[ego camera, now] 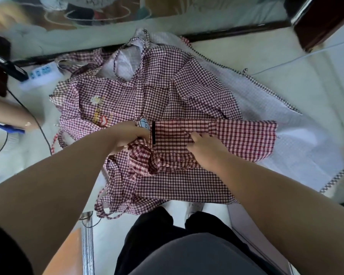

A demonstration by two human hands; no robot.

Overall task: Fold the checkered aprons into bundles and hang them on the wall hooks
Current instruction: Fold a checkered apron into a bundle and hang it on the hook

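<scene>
At the bottom of the frame: black trousers (pixel 157 235) and a white shoe (pixel 195 207), seen past the near edge of the white surface (pixel 276 56). Both forearms reach up the frame from the lower corners.

Centre of frame: the dark red checked apron (pixel 226 135) lies folded into a band running left to right, on top of the pile.
- Left hand (pixel 127 137): fingers curled tight round a bunch of this apron's cloth at the band's left end, beside a black strip on the fabric.
- Right hand (pixel 205 145): lies on the band just right of the left hand, back of the hand towards us, fingertips against a crease. We cannot tell whether it pinches the fold or only presses on it.

Under and beyond the band: the pink checked apron (pixel 147 86), crumpled, with a daisy print at its left and its straps trailing over the near edge. To the right, a white-backed apron (pixel 296 139) with dark checked trim is spread flat beneath both.

Left edge, mid frame: a blue pen (pixel 10 128) and a black cable (pixel 42 132).

Upper left: a white power strip (pixel 40 74).

Upper right: a thin white cable (pixel 298 58) crossing the surface, and dark wooden furniture (pixel 322 22) in the corner. The top strip is blurred.
</scene>
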